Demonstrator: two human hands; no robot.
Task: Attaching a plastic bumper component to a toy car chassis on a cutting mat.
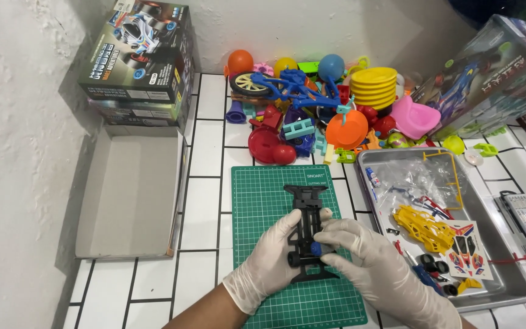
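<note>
Against the white wall at the far left, you are keeping two dark printed boxes point(138, 58) stacked, each picturing a toy car, and an open cardboard lid point(130, 192) is lying flat on the white-tiled bench point(205, 201) just below them. At the far right, more printed car boxes point(488, 76) are leaning in a row. Behind the green cutting mat point(257, 195) a heap of bright plastic toys point(324, 106) is crowding the back of the bench: a blue bicycle, orange and blue balls, a stack of yellow plates, a pink potty and red pieces, some of them touching the mat's far edge. To the right of the mat, a metal tray point(506, 286) is holding clear plastic bags, a yellow car body shell point(424, 228), a yellow parts frame, a sticker sheet, small black wheels and a screwdriver. On the mat, you are holding a black toy-car chassis point(307, 207) lengthwise between both gloved hands. Your left hand point(269, 259) is gripping the chassis along its left side, fingers curled around the edge. Your right hand point(366, 256) is clasping the right side, its fingertips pressing a small blue part point(316, 248) against the chassis near its rear.
</note>
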